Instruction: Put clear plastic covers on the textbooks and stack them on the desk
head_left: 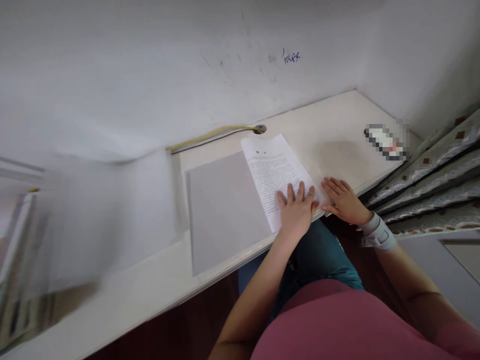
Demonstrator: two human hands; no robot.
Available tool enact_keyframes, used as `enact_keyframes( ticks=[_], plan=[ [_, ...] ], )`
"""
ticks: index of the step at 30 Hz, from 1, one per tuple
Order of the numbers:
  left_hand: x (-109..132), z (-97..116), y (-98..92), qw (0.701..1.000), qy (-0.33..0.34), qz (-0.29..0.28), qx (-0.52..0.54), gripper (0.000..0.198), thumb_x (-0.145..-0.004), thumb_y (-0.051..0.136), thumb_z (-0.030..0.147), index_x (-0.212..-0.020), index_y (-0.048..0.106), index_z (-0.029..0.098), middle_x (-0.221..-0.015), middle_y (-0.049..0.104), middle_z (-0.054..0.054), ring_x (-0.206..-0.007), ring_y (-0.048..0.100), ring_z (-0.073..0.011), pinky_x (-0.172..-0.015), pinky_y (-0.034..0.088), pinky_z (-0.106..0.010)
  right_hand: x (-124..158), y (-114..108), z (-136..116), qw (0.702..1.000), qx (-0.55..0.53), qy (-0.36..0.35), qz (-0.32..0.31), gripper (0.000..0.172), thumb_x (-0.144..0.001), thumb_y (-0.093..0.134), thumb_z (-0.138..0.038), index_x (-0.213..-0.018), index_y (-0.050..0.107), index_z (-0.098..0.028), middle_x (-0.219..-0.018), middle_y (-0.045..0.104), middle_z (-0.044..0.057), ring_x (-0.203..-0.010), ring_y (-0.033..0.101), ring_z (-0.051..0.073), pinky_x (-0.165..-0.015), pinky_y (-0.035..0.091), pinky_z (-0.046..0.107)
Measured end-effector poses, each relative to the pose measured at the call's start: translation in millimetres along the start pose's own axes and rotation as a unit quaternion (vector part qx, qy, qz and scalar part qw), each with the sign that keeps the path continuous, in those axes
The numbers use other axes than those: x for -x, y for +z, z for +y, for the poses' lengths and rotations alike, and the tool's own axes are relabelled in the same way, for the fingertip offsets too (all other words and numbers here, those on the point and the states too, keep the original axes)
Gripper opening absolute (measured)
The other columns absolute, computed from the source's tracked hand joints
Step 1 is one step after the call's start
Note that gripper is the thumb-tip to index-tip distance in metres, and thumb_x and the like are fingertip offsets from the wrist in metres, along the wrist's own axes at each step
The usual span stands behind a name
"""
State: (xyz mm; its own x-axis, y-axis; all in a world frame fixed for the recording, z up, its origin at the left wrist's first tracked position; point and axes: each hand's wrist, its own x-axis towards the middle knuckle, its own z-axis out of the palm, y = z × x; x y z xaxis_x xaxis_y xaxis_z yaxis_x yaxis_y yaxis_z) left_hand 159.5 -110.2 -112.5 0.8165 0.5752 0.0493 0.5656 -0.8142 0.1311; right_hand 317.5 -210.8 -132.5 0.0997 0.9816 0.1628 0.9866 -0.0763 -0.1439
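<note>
A white printed sheet of paper (268, 162) lies partly over the right side of a flat grey board or folder (227, 215) on the desk. My left hand (298, 207) rests flat on the lower part of the sheet, fingers spread. Beside the sheet's lower right edge, close to the desk's front edge, my right hand (344, 200) is stretched out with its palm turned down. Whether its fingertips touch the paper I cannot tell. A pale wrist wrap (378, 232) is around my right wrist.
The white desk (337, 120) runs along a marked wall (225, 65). A yellow cable (213, 134) and a black one enter a round hole (260, 129). Far right lies a pixelated object (386, 142), near a patterned curtain (431, 170). Blurred upright items (22, 250) stand left.
</note>
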Motion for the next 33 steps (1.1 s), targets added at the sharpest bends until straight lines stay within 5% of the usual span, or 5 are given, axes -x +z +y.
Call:
enact_keyframes(
  ticks=[22,29,33],
  plan=[
    [8.8,2.7,-2.0,1.000,0.026,-0.005,-0.012,0.055,-0.095,0.032,0.046,-0.144,0.040,0.022,-0.151,0.036,-0.010,-0.138,0.028,-0.0428,-0.106,0.022,-0.068,2.4,1.7,-6.9,0.998,0.059,0.003,0.013,0.070,-0.090,0.034,-0.063,-0.142,0.043,-0.016,-0.149,0.036,0.021,-0.138,0.033,0.031,-0.110,0.026,0.048],
    [13.4,11.1,-4.9,0.999,0.033,-0.019,-0.025,0.053,-0.096,0.032,0.045,-0.141,0.044,0.020,-0.149,0.040,-0.012,-0.136,0.034,-0.0396,-0.106,0.029,-0.060,-3.3,-2.7,-6.7,0.997,0.072,0.015,0.001,0.059,-0.093,0.038,-0.053,-0.142,0.044,-0.020,-0.151,0.034,0.020,-0.137,0.035,0.032,-0.108,0.029,0.048],
    [2.3,-7.5,-19.6,0.993,0.087,-0.072,-0.021,0.050,-0.098,0.031,0.039,-0.137,0.048,0.013,-0.145,0.045,-0.013,-0.132,0.042,-0.0331,-0.105,0.037,-0.047,-25.7,-7.2,-6.6,0.996,0.089,-0.001,-0.020,0.054,-0.094,0.038,-0.050,-0.141,0.045,-0.025,-0.150,0.036,0.019,-0.134,0.038,0.035,-0.104,0.032,0.050]
  ],
)
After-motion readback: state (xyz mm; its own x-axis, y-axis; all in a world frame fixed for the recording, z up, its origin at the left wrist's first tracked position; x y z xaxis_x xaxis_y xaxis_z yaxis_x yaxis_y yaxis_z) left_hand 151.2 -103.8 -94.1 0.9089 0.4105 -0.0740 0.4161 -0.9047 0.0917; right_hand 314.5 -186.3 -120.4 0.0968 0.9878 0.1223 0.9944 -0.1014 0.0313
